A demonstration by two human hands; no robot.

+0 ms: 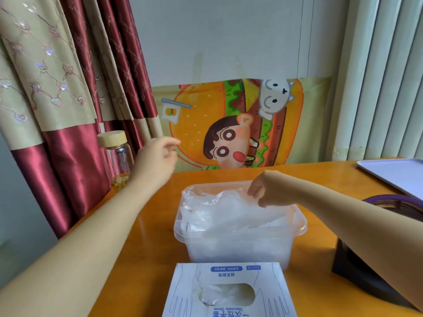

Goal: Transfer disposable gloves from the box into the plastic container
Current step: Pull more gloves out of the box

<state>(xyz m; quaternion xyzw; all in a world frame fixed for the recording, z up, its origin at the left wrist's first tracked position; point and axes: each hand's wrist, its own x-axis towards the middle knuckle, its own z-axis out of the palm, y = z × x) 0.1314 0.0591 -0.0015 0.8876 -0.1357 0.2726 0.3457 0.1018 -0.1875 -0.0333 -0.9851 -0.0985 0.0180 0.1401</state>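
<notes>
Left grip: raised above the desk, left of the container and beyond it. Its fingers are loose, blurred and spread, with nothing visible in them.
Jar: upright, farther left of the container, at the desk's edge.
Box: flat on the desk, just in front of the container. Some clear film still shows through its oval opening.
Gloves: a crumpled clear heap fills the container and rises above its rim.
Right grip: over the container's far right rim. Its fingers curl down onto the top gloves and seem to pinch the film.
Tray: well right of the container, toward the far desk corner.
Progress: judged well along. Most of the gloves look moved and the container is about full. What remains is the film in the box and tucking the heap below the rim. How much is left inside the box cannot be told.
</notes>
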